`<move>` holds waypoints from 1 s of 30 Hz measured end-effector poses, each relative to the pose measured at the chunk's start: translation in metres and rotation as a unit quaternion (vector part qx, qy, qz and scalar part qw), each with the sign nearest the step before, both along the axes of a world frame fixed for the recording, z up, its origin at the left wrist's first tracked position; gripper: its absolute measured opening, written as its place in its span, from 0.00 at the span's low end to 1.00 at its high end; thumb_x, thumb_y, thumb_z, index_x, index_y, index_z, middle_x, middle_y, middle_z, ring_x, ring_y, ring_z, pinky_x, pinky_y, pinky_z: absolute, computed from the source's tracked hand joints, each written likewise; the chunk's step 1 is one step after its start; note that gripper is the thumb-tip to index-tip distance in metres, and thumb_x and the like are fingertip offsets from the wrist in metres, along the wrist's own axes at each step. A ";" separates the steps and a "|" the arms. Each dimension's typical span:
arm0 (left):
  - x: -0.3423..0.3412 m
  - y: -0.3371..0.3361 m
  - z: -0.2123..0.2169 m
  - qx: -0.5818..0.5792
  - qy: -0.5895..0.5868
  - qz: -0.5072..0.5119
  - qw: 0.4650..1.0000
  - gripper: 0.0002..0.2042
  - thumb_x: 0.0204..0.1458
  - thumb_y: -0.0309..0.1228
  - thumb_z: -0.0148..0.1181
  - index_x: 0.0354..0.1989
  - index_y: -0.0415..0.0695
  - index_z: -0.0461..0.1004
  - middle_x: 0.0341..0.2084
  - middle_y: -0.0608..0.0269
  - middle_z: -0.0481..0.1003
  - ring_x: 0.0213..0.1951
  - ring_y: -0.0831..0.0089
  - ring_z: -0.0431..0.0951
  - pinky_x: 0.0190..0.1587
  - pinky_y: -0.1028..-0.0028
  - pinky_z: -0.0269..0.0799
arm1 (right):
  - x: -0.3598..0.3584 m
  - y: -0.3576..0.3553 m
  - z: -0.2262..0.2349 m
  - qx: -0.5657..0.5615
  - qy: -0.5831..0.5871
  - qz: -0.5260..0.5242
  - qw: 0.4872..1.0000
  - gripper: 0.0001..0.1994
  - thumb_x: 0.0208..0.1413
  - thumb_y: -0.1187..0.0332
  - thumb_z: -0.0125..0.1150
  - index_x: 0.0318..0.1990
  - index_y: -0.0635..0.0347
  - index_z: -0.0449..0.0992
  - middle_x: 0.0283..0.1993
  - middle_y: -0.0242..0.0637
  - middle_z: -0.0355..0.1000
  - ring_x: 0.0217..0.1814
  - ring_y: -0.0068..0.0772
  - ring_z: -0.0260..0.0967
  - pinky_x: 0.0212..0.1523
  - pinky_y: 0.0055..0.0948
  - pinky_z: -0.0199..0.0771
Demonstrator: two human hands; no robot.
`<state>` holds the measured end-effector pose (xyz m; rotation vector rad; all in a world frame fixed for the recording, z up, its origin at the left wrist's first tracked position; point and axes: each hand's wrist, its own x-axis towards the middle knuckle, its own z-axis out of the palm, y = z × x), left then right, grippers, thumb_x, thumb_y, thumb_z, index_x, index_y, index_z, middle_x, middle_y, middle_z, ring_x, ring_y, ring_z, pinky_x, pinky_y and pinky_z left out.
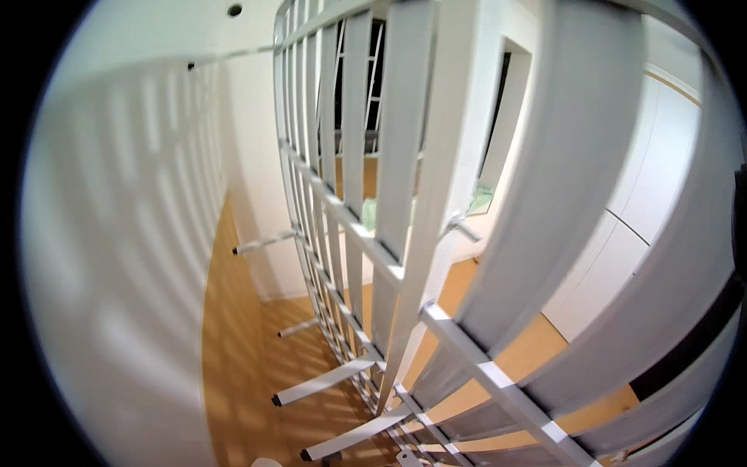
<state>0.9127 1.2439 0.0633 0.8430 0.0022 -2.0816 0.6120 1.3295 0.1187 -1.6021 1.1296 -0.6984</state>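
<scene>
A white slatted bed frame (405, 233) stands upright close to the camera, its legs (327, 381) pointing toward the white wall (117, 257); no hands or fingers show.

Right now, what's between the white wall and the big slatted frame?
In the head view, only bare wooden floor separates the white wall from the slatted frame, whose short legs jut over it.

Seemingly painted-metal slatted frame (405, 194), smooth

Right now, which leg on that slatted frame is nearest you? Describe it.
Start at the big white slatted bed frame stood on edge beside the white wall. Four short white legs stick out leftward; the nearest leg is lowest in view, longest-looking, with a black tip above the wooden floor.
</scene>
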 end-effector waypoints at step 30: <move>-0.053 -0.049 0.083 -0.230 0.109 -0.077 0.964 0.09 0.68 0.30 0.42 0.40 0.42 0.70 0.21 0.73 0.60 0.19 0.82 0.56 0.23 0.81 0.53 | 0.054 -0.016 0.047 -0.037 -0.127 -0.005 0.991 0.26 0.63 0.52 0.59 0.62 0.59 0.71 0.60 0.52 0.70 0.60 0.48 0.70 0.64 0.48 0.66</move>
